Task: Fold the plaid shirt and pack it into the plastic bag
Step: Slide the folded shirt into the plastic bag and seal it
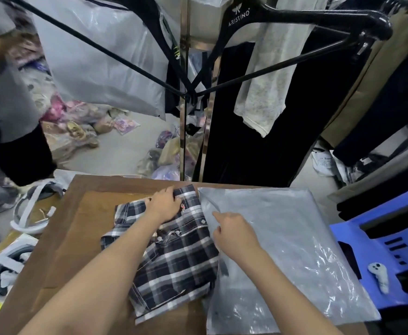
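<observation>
Plaid shirt (174,257) lay mid-desk (82,213). Plastic bag (294,238) lay flat on the desk just right of it, with its left edge touching the shirt. Left hand (164,204) gripped the shirt's far edge. Right hand (234,233) sat on the bag's left edge, beside the shirt. Plastic chair (357,240) stood right of the desk, with a controller (378,276) on its seat. Clothes rack (184,117) stood behind the desk, garments hanging off it, and a hanger (294,18) far right on top. Headset (29,209) lay on the floor left of the desk's far corner. Bagged items (77,126) were piled on the floor far left.
</observation>
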